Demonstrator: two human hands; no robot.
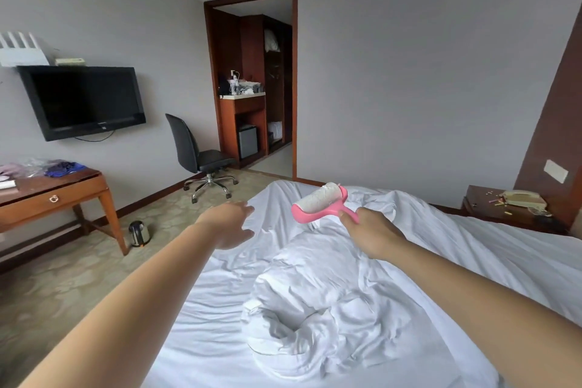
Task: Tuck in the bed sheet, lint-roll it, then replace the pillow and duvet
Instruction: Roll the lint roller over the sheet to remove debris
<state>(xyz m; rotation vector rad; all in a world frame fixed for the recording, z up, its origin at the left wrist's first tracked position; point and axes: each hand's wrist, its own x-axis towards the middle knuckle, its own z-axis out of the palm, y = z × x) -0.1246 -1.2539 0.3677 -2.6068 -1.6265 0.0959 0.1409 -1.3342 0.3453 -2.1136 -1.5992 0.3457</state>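
A white bed sheet (491, 249) covers the bed, wrinkled over most of its surface. A crumpled white duvet (318, 302) lies bunched in the middle of the bed. My right hand (371, 233) grips the pink handle of a lint roller (318, 201), whose white roll is held up in the air above the far part of the bed. My left hand (231, 224) reaches out over the bed's left edge with fingers relaxed, holding nothing. I cannot pick out a pillow from the bedding.
A wooden desk (63, 189) with clothes stands at the left under a wall TV (83, 101). A kettle (138, 233) sits on the carpet beside the desk leg. A black office chair (201, 157) stands near the doorway. A nightstand (510, 208) is at the right.
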